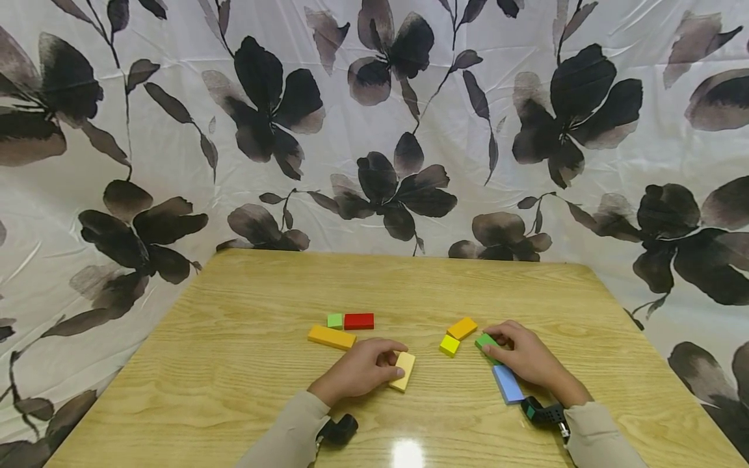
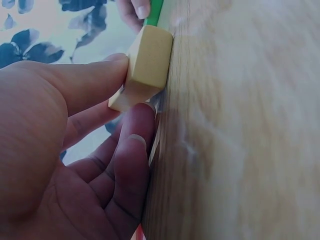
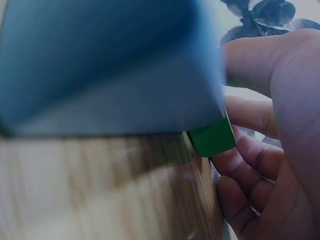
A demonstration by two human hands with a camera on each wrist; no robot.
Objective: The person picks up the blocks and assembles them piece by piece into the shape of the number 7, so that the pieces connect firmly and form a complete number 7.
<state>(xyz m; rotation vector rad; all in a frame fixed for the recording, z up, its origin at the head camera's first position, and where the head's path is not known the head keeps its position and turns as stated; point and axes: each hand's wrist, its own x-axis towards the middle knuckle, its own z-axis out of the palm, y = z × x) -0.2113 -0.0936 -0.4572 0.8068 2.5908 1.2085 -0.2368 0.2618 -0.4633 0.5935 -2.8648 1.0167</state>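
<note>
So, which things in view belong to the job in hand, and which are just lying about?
In hand:
cream block, in left fingers
green block, in right fingers

Lying about, seemingly:
red block
lime block
left orange block
right orange block
yellow block
blue block

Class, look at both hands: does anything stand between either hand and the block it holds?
Nothing visible does: the left hand pinches the pale yellow block and the right hand holds the green block. The blue block lies at the green one's near end, not in between.
</note>
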